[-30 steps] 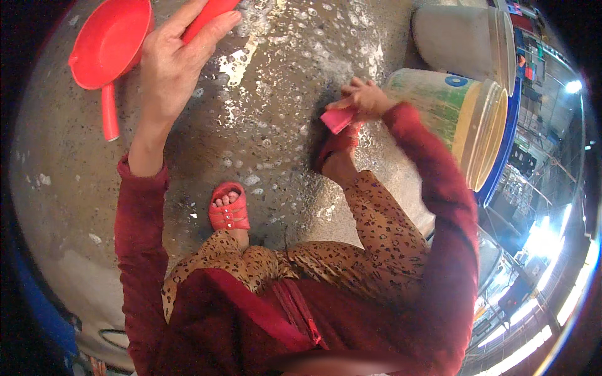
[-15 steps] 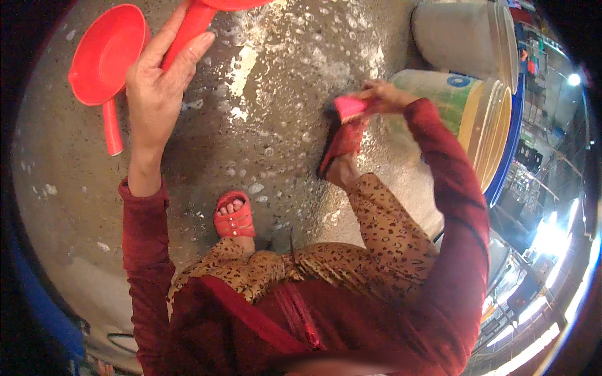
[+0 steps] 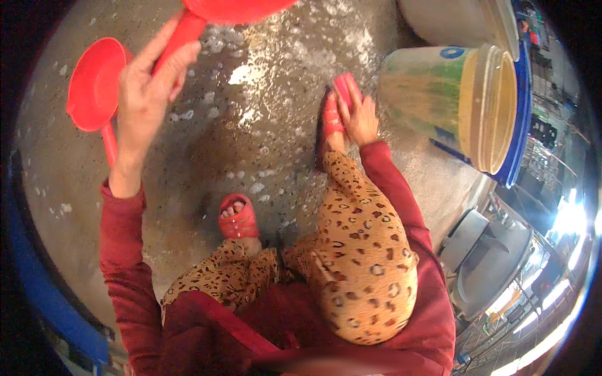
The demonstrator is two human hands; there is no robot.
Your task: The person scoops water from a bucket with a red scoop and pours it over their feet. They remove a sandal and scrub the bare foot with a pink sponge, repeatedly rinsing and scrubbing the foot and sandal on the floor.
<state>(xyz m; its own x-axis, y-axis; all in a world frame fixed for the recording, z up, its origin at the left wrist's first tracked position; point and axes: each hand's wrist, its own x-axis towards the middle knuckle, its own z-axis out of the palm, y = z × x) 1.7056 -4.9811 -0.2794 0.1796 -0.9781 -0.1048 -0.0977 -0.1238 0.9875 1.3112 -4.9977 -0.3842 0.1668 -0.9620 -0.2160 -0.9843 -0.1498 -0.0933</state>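
Two red plastic scoops share the upper left of my frame: one ladle-like scoop (image 3: 94,84) lies bowl-up on the wet concrete floor (image 3: 263,144), while the left hand (image 3: 145,94) is wrapped around the long handle of the second scoop (image 3: 241,9), whose bowl is cut off by the top edge. From what I see, the fingers are curled shut around that handle near where it meets the bowl, and I judge that the sensible place to hold it; thin moulded plastic like this should be light and stiff, though slick when wet and soapy. Right of centre, the right hand (image 3: 360,116) pinches a small pink scrubbing pad (image 3: 345,84), fingers closed over it, just beside the red sandal (image 3: 331,119) on the raised foot; the pad looks soft and squeezable, easy to grip anywhere but likely slippery with suds. A second red sandal (image 3: 238,216) is planted on the floor at centre frame. Foam flecks dot the concrete between the hands. At the upper right, a green-and-yellow plastic bucket (image 3: 451,100) lies tipped on its side, mouth facing right, near the right hand but not touching it. Leopard-print trousers and red sleeves fill the lower half of my view.
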